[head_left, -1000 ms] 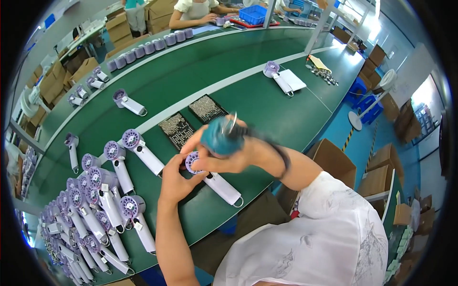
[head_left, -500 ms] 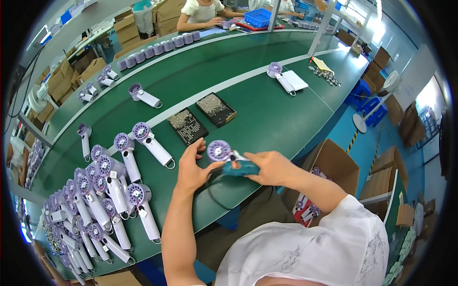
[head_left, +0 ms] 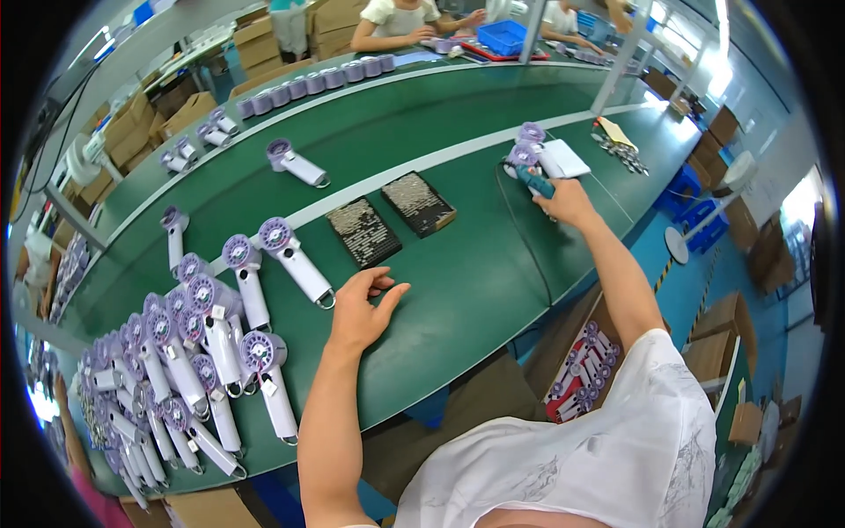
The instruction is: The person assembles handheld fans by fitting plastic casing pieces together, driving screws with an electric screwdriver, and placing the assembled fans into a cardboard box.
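Observation:
At the right part of the bench, my right hand (head_left: pixel 568 202) is closed around a teal corded electric screwdriver (head_left: pixel 533 179). Right by the tool is the purple head of a handheld fan (head_left: pixel 523 156); its handle is mostly hidden by the tool and hand. Another purple fan head (head_left: pixel 531 132) is just beyond it, beside a white pad (head_left: pixel 565 158). My left hand (head_left: pixel 363 304) hovers over the green bench, empty, thumb and fingers apart. Close to it are two black trays of small metal screws, one nearer (head_left: pixel 374 245) and one farther (head_left: pixel 421 207).
Many white-handled purple fans (head_left: pixel 176 370) crowd the bench's left side. A lone fan (head_left: pixel 297 165) lies past the pale divider strip. Purple round parts (head_left: pixel 317 83) line the far edge. Below the bench, a carton (head_left: pixel 583 370) holds more fans. Co-workers (head_left: pixel 400 25) sit opposite.
My right hand has swung from the middle to the far right with the screwdriver, and the fan is now beside the other one there. My left hand has come off the fan and stays empty.

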`<state>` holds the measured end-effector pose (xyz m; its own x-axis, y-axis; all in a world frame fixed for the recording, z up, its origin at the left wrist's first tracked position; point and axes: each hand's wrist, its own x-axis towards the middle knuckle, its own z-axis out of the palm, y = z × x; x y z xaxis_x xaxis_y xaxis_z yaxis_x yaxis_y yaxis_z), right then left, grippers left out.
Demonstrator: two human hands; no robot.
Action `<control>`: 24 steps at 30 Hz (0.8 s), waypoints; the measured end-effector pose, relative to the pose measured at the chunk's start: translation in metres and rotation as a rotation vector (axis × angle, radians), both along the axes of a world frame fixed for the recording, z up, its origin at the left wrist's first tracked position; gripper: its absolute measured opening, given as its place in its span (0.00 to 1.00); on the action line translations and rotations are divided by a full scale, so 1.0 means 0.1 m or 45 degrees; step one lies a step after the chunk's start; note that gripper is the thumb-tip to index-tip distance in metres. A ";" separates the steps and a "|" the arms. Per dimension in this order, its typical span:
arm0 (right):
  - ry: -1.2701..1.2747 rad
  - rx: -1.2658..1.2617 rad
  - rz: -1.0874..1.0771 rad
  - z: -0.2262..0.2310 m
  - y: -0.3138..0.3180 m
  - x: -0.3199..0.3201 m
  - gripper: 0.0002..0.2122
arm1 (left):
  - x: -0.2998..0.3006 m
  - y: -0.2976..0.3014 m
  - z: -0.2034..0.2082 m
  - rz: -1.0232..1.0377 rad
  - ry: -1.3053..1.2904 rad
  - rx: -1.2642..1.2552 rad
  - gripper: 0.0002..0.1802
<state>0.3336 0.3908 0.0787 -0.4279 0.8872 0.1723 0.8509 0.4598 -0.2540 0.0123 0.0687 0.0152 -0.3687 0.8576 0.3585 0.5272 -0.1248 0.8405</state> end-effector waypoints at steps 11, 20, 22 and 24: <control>0.556 0.720 0.480 0.40 0.08 -1.22 0.21 | 0.00 -0.05 0.16 0.018 0.270 0.043 0.19; 0.549 0.279 0.814 0.27 -0.26 -3.48 0.21 | -0.18 -0.06 0.11 0.406 0.581 0.050 0.18; 0.474 0.157 0.783 0.13 -0.28 -3.80 0.21 | -0.23 -0.09 0.11 0.462 0.582 0.038 0.18; 0.218 0.084 0.796 0.06 -0.33 -4.01 0.20 | -0.25 -0.13 0.14 0.545 0.541 -0.020 0.19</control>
